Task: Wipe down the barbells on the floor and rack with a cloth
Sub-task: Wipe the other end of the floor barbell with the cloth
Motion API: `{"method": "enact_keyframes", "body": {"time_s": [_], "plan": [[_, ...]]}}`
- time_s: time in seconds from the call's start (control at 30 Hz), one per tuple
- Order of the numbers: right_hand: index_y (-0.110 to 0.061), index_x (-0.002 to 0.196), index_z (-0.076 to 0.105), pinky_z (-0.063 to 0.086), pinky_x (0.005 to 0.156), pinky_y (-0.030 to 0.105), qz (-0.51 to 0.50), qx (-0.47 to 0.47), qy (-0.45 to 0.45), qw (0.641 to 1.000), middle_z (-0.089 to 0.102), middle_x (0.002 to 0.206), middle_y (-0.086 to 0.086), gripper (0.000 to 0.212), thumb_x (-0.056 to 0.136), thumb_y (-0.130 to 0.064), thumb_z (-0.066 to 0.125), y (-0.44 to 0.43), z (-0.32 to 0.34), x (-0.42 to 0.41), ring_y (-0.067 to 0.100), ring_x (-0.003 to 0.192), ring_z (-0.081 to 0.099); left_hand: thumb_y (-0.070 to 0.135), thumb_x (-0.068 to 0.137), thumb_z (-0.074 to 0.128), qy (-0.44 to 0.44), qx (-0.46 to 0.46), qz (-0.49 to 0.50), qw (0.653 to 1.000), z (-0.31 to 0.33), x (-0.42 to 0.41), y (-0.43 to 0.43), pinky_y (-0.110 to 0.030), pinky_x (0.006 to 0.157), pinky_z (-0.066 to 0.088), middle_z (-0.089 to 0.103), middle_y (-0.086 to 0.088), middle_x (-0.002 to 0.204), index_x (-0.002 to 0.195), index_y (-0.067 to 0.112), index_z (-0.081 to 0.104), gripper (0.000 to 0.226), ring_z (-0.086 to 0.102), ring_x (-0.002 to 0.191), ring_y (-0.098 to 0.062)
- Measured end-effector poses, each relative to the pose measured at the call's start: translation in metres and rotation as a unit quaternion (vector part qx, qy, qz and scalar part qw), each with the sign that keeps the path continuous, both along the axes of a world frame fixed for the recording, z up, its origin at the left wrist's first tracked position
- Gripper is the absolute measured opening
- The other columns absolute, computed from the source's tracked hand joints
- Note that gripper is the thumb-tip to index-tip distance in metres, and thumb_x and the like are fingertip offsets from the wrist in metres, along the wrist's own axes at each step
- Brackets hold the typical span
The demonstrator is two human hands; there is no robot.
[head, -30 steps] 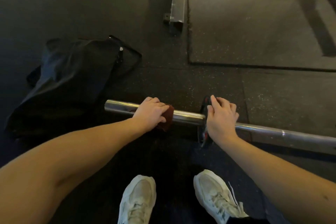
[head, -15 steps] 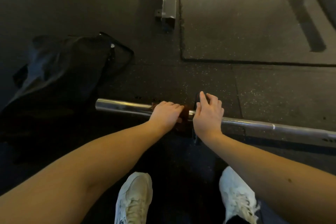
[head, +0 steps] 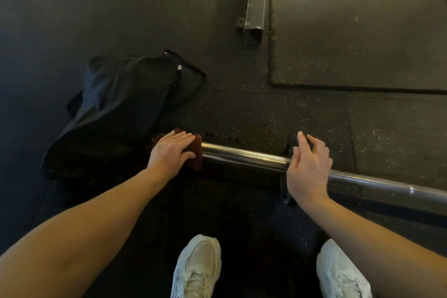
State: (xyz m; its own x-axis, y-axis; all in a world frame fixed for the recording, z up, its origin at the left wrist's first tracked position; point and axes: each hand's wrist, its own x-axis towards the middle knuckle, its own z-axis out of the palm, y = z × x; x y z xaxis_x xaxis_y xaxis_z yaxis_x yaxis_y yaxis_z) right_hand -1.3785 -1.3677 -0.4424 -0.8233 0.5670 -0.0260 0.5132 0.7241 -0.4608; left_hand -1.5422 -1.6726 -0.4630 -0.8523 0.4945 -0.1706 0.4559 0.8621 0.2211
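- The barbell (head: 244,156) lies on the dark rubber floor (head: 302,113). Its left end is hidden under a cloth and a hand, and its right part runs out of the picture at the edge.
- The dark red cloth (head: 197,152) is draped over that left end. Only its far corner and right edge show past the fingers, so how it is folded is hard to make out.
- The left hand (head: 169,152) lies flat on the cloth. Its grip is apart, with the fingers straight and pressing the cloth onto the barbell, and the thumb lies along the near side.
- A dark disc (head: 290,145) sits on the barbell right of the bare shiny stretch. It is mostly covered and nearly the colour of the floor, so its shape is unclear.
- The right hand (head: 307,169) rests over the barbell at the dark disc. Its grip is curled over the disc's top edge with the forefinger raised, and the thumb is hidden.
- A black bag (head: 116,113) lies slumped on the floor just beyond the barbell's left end, with a strap looped out on the side toward the barbell. Whatever it holds cannot be seen.
- A grey metal rail (head: 254,7) lies well beyond the barbell, cut off at the top edge.
- Two white shoes (head: 198,266) stand on the near side of the barbell, cut off at the bottom, the right one partly behind the forearm.
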Motion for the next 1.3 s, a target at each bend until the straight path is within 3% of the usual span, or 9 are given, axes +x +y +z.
{"method": "enact_keyframes", "body": {"time_s": [0.17, 0.27, 0.37, 0.57, 0.87, 1.0, 1.13, 1.3], "plan": [[-0.012, 0.154, 0.043, 0.034, 0.111, 0.047, -0.009, -0.010, 0.008, 1.000, 0.044, 0.146, 0.012, 0.048, 0.108, -0.026, 0.041, 0.003, -0.001, 0.001, 0.027, 0.135, 0.040, 0.031, 0.097, 0.067, 0.022, 0.008, -0.088, 0.996, 0.008, 0.023, 0.058, -0.036, 0.127, 0.015, 0.046, 0.006, 0.157, 0.150, 0.026, 0.046, 0.057, 0.033, 0.149, -0.010], [-0.012, 0.153, 0.043, 0.035, 0.111, 0.048, -0.005, -0.016, 0.017, 1.000, 0.042, 0.147, 0.013, 0.048, 0.107, -0.025, 0.042, -0.006, -0.001, -0.002, 0.028, 0.136, 0.040, 0.031, 0.102, 0.058, 0.045, -0.030, -0.153, 0.987, -0.003, 0.040, 0.093, -0.039, 0.129, 0.013, 0.036, 0.002, 0.163, 0.155, 0.022, 0.037, 0.058, 0.026, 0.153, -0.013], [-0.012, 0.153, 0.043, 0.035, 0.112, 0.047, 0.003, -0.020, 0.021, 1.000, 0.041, 0.148, 0.013, 0.048, 0.108, -0.025, 0.043, -0.010, -0.002, -0.002, 0.028, 0.136, 0.040, 0.031, 0.104, 0.055, 0.050, -0.047, -0.157, 0.985, -0.010, 0.041, 0.081, -0.042, 0.129, 0.016, 0.030, 0.002, 0.166, 0.157, 0.022, 0.033, 0.059, 0.022, 0.154, -0.013], [-0.014, 0.154, 0.042, 0.034, 0.113, 0.046, 0.012, -0.017, 0.020, 1.000, 0.041, 0.148, 0.011, 0.048, 0.108, -0.028, 0.041, -0.002, -0.001, 0.002, 0.026, 0.137, 0.039, 0.033, 0.101, 0.059, 0.065, -0.066, -0.057, 0.994, -0.012, 0.006, -0.009, -0.040, 0.128, 0.017, 0.031, 0.001, 0.165, 0.157, 0.022, 0.033, 0.063, 0.022, 0.153, -0.011], [-0.012, 0.152, 0.044, 0.035, 0.112, 0.046, 0.009, -0.020, 0.028, 0.999, 0.043, 0.146, 0.012, 0.048, 0.107, -0.027, 0.042, 0.000, -0.002, 0.000, 0.027, 0.135, 0.041, 0.032, 0.097, 0.065, -0.061, -0.061, 0.045, 0.995, 0.006, -0.026, -0.039, -0.046, 0.127, 0.019, 0.031, 0.005, 0.165, 0.156, 0.031, 0.035, 0.066, 0.025, 0.154, -0.017], [-0.012, 0.152, 0.046, 0.035, 0.112, 0.045, 0.016, -0.018, 0.033, 0.999, 0.044, 0.146, 0.013, 0.047, 0.107, -0.026, 0.043, 0.001, -0.003, 0.003, 0.027, 0.136, 0.041, 0.030, 0.093, 0.072, -0.126, -0.010, 0.118, 0.985, 0.012, -0.034, -0.046, -0.052, 0.124, 0.025, 0.035, 0.005, 0.163, 0.154, 0.033, 0.039, 0.069, 0.033, 0.150, -0.024], [-0.011, 0.151, 0.046, 0.036, 0.112, 0.045, 0.004, -0.025, 0.036, 0.999, 0.044, 0.146, 0.013, 0.047, 0.107, -0.026, 0.043, 0.000, -0.004, 0.002, 0.027, 0.135, 0.042, 0.028, 0.094, 0.070, -0.096, -0.033, 0.075, 0.992, 0.009, -0.030, -0.037, -0.049, 0.126, 0.021, 0.039, 0.004, 0.161, 0.152, 0.032, 0.043, 0.064, 0.028, 0.153, -0.020], [-0.013, 0.152, 0.045, 0.035, 0.112, 0.044, 0.000, -0.041, 0.035, 0.999, 0.043, 0.146, 0.011, 0.047, 0.107, -0.027, 0.042, 0.000, -0.003, 0.001, 0.025, 0.136, 0.040, 0.029, 0.098, 0.064, -0.134, -0.014, -0.044, 0.990, 0.023, -0.010, 0.025, -0.046, 0.123, 0.028, 0.052, 0.011, 0.150, 0.144, 0.035, 0.051, 0.049, 0.041, 0.144, -0.013]]}}
